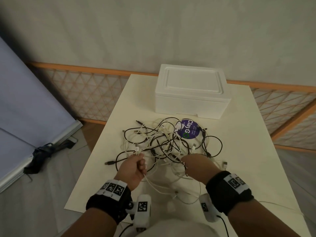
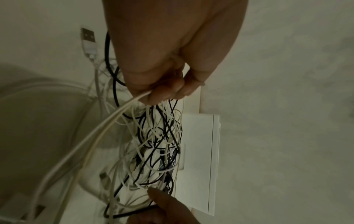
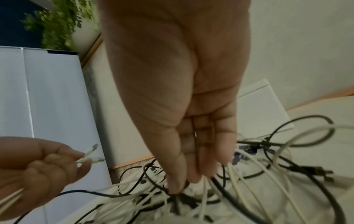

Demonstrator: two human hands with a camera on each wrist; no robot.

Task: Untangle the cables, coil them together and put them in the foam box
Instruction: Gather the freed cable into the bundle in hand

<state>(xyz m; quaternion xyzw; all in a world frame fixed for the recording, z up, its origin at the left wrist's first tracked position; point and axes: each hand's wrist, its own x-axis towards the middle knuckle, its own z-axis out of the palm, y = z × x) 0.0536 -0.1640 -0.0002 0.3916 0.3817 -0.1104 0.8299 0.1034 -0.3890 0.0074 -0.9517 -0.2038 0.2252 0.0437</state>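
Note:
A tangle of black and white cables lies mid-table on a cream sheet. Behind it stands the white foam box, lid on. My left hand grips a bundle of white cables, fingers curled round them; two white connector ends stick out past its fingertips. My right hand points down into the near right side of the tangle. Its thumb and fingertips pinch strands of black and white cable there. Loose white cable trails toward me between the wrists.
A round purple label lies under the far cables, just before the box. A wooden lattice fence runs behind the table and along its right side. A pale blue panel leans at left, with dark cloth on the floor.

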